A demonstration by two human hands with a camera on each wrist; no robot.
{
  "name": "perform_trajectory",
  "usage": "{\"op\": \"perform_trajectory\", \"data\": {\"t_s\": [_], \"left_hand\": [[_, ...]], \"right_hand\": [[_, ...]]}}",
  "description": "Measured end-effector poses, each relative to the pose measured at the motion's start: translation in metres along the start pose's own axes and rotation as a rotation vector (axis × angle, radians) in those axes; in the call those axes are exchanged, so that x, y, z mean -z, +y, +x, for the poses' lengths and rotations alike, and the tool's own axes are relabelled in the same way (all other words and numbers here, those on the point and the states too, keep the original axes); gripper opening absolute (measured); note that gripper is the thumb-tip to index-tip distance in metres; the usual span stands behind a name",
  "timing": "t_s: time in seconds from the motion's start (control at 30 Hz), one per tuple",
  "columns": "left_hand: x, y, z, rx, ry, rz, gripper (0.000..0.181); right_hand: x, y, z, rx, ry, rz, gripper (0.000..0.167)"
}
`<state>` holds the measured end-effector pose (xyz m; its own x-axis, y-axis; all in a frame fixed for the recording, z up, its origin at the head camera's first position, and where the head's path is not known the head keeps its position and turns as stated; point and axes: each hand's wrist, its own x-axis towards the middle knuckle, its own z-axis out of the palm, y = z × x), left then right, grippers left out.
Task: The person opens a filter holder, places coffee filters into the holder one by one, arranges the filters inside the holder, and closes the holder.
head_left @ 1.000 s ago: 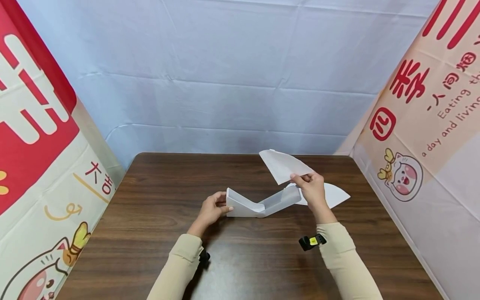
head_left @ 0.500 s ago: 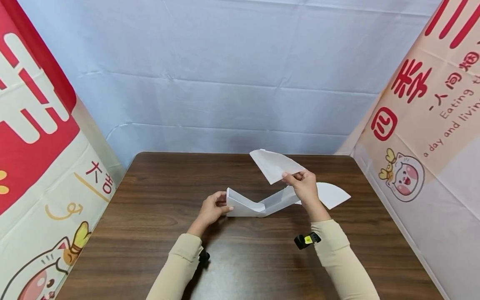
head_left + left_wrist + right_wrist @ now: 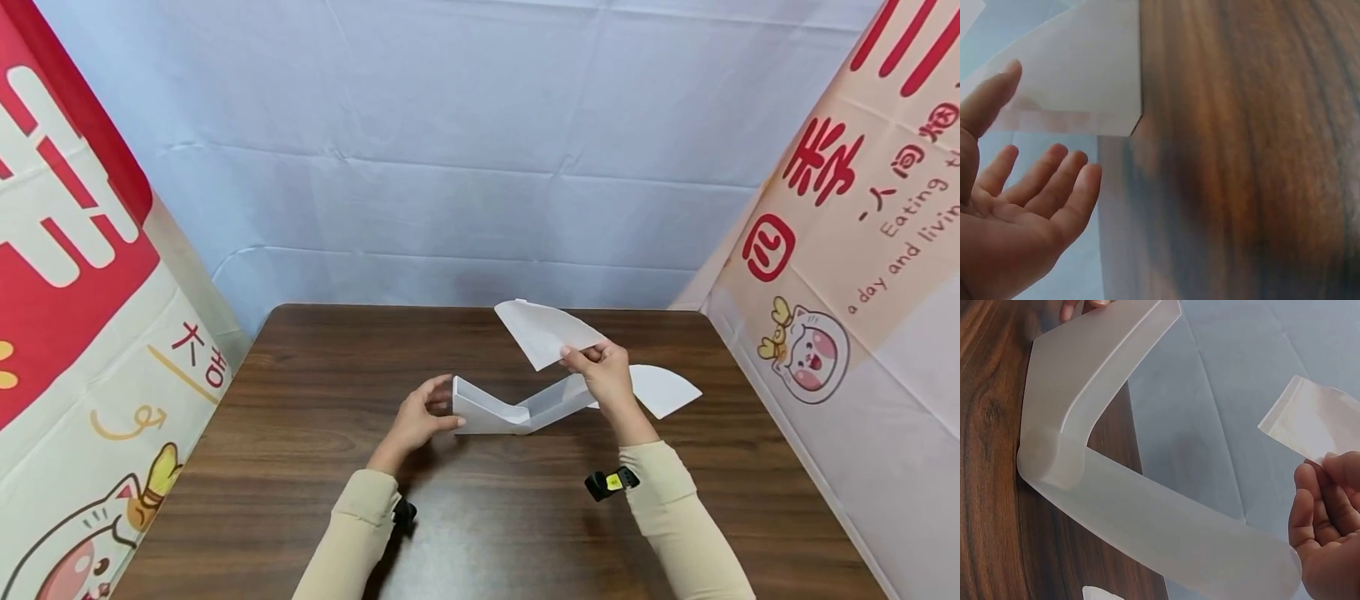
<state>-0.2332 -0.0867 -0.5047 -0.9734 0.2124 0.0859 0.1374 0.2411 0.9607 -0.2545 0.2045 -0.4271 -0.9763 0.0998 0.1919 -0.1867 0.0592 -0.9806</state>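
Observation:
A white fan-shaped case (image 3: 483, 417) stands on the table, its translucent lid (image 3: 558, 402) swung out to the right. At the case's left end is my left hand (image 3: 412, 421); the left wrist view shows its fingers (image 3: 1063, 181) spread and relaxed beside the case (image 3: 1079, 69). Whether the thumb touches it I cannot tell. My right hand (image 3: 609, 379) pinches a white fan-shaped paper (image 3: 542, 332) by its lower right part, above the lid. In the right wrist view this paper (image 3: 1319, 419) has a ribbed edge.
Another white fan-shaped paper (image 3: 665, 390) lies right of the lid, partly behind my right hand. The brown wooden table (image 3: 337, 358) has a pale blue cloth (image 3: 450, 208) behind it and printed cloths at both sides.
My right hand has carried its paper left, slowing in the last half second. My left hand has loosened its fingers from the case's end and drawn slightly left.

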Motion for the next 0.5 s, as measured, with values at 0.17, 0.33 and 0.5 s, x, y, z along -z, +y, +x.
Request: {"op": "perform_trajectory", "data": {"t_s": [0.17,0.33,0.5], "left_hand": [[0.005,-0.005,0.003,-0.019,0.028,0.038,0.064],[0.009,0.003,0.005,-0.053,0.055,0.009,0.053],[0.012,0.016,0.005,-0.037,0.08,0.002,0.05]], "right_hand": [[0.0,0.0,-0.001,-0.002,-0.004,-0.012,0.025],[-0.001,0.0,-0.003,0.004,-0.021,-0.003,0.025],[-0.005,0.001,-0.004,0.005,-0.049,0.038,0.022]]}}
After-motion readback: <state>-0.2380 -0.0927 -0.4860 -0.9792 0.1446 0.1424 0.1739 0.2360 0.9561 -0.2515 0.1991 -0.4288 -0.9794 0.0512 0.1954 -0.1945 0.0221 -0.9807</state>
